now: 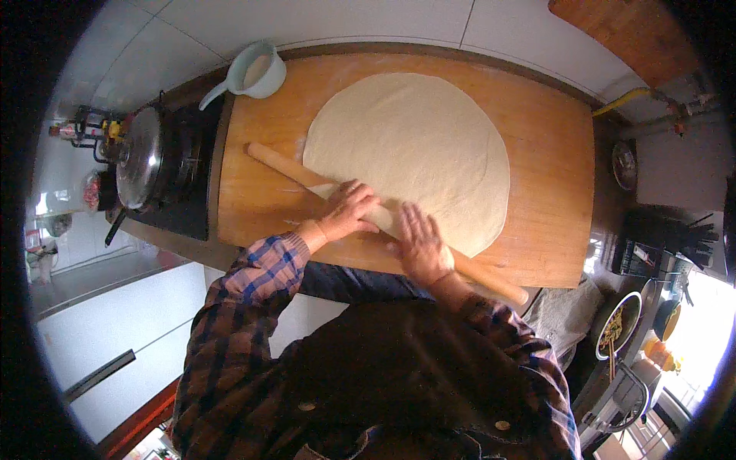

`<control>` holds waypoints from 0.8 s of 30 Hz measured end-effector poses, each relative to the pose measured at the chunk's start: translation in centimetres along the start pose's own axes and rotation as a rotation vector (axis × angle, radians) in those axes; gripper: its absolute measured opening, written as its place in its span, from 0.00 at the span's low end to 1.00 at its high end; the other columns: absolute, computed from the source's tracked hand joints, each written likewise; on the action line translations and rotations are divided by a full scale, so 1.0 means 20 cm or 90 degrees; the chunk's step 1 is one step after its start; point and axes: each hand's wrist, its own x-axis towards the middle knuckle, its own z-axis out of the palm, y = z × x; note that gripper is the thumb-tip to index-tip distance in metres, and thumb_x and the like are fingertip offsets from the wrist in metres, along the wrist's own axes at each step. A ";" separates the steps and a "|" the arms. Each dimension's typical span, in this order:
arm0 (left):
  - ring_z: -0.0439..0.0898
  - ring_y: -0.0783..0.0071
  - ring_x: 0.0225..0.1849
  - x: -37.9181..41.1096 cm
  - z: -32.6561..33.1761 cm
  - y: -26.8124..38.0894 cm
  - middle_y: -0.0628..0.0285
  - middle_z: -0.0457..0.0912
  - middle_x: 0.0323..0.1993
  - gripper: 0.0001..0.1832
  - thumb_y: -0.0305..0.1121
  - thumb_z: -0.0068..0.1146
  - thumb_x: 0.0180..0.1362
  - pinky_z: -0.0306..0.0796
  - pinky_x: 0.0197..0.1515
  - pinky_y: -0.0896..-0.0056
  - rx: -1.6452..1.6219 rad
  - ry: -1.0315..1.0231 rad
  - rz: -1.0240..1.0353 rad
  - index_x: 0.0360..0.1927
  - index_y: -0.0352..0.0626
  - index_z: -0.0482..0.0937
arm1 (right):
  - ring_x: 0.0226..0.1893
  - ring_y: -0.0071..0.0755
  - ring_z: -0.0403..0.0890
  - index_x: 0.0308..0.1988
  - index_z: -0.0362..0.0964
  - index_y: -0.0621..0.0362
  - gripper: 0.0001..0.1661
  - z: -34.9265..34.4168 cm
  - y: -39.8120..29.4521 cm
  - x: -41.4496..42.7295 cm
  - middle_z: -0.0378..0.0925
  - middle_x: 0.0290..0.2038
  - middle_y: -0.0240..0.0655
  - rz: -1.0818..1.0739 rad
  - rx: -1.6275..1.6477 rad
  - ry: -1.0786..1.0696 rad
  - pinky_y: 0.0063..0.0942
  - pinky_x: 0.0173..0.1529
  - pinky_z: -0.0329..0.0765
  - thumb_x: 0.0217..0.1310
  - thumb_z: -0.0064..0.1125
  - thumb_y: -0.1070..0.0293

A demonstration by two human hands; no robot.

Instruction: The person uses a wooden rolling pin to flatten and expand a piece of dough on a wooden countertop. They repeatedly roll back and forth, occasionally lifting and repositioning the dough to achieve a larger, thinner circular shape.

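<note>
A large round sheet of thin dough (408, 138) is spread on a wooden board (546, 149). A long wooden rolling pin (282, 164) lies aslant across the dough's near edge, and part of the dough is wrapped around its middle. My left hand (348, 210) curls over this wrapped section, thumb on the near side. Farther right, my right hand (422, 241) rests on the pin with its fingers stretched out over the dough; it is slightly blurred. Both pin ends stick out beyond my hands.
A pale long-handled scoop (267, 77) with whitish contents stands at the board's far left corner. Left of the board, a lidded pan (138, 158) sits on a black stovetop (192, 172). A cloth (560, 310) and a bowl of food with chopsticks (618, 326) are at right.
</note>
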 end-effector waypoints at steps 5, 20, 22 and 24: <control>0.66 0.56 0.55 0.08 -0.06 -0.23 0.57 0.70 0.49 0.34 0.43 0.68 0.40 0.60 0.59 0.55 0.165 0.181 -0.005 0.52 0.43 0.71 | 0.66 0.48 0.53 0.60 0.58 0.59 0.37 -0.18 0.43 0.33 0.58 0.63 0.43 0.062 -0.262 0.113 0.49 0.65 0.53 0.54 0.57 0.54; 0.72 0.57 0.41 -0.04 0.08 0.33 0.55 0.73 0.34 0.29 0.54 0.65 0.39 0.64 0.48 0.57 0.030 0.054 -0.082 0.35 0.39 0.74 | 0.61 0.51 0.61 0.56 0.62 0.65 0.36 -0.29 0.19 -0.30 0.62 0.59 0.46 0.046 -0.070 -0.004 0.47 0.62 0.58 0.47 0.63 0.64; 0.71 0.57 0.42 -0.05 0.08 0.38 0.56 0.73 0.36 0.28 0.54 0.65 0.41 0.64 0.48 0.57 0.014 0.072 -0.125 0.34 0.40 0.74 | 0.65 0.51 0.56 0.57 0.61 0.66 0.37 -0.27 0.19 -0.36 0.58 0.63 0.46 0.065 -0.085 -0.018 0.50 0.65 0.53 0.49 0.62 0.61; 0.71 0.58 0.42 -0.04 0.06 0.38 0.57 0.73 0.37 0.23 0.50 0.63 0.45 0.64 0.48 0.57 -0.021 0.100 -0.164 0.34 0.41 0.75 | 0.65 0.51 0.55 0.57 0.61 0.64 0.36 -0.23 0.26 -0.21 0.57 0.64 0.46 0.068 -0.132 0.020 0.51 0.65 0.53 0.52 0.60 0.58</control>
